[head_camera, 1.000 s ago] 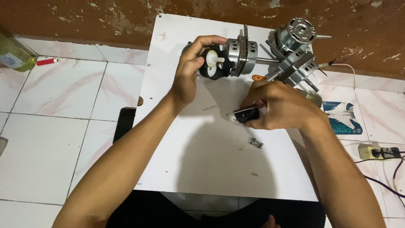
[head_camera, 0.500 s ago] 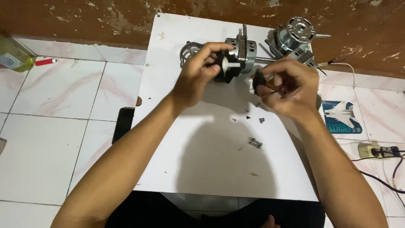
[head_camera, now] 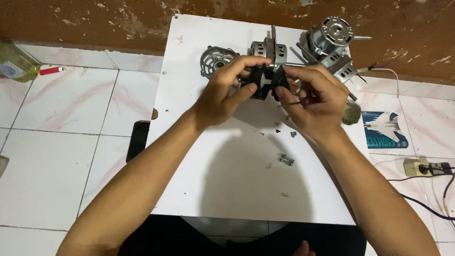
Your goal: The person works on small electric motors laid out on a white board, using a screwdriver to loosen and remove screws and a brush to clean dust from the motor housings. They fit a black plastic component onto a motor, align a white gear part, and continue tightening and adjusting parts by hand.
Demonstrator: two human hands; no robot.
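Note:
A small electric motor (head_camera: 268, 71) with a black end part and a silver body stands on the white board (head_camera: 189, 95). My left hand (head_camera: 226, 90) grips its black end from the left. My right hand (head_camera: 315, 97) touches the same black part from the right and holds a thin dark tool (head_camera: 298, 102) in its fingers. A round metal grille cover (head_camera: 215, 59) lies on the board just left of the motor. Loose screws (head_camera: 286, 160) lie on the board below my hands.
A second silver motor (head_camera: 332, 42) stands at the board's far right corner with wires trailing right. A yellow-green bottle (head_camera: 14, 66) and a red marker (head_camera: 50, 70) sit on the tiled floor at left. A plug socket (head_camera: 419, 167) and a picture card (head_camera: 384, 129) lie at right.
My right hand rose from the board, where it held the tool near the screws, up to the motor. Both hands now close around the black end; the grille cover is uncovered.

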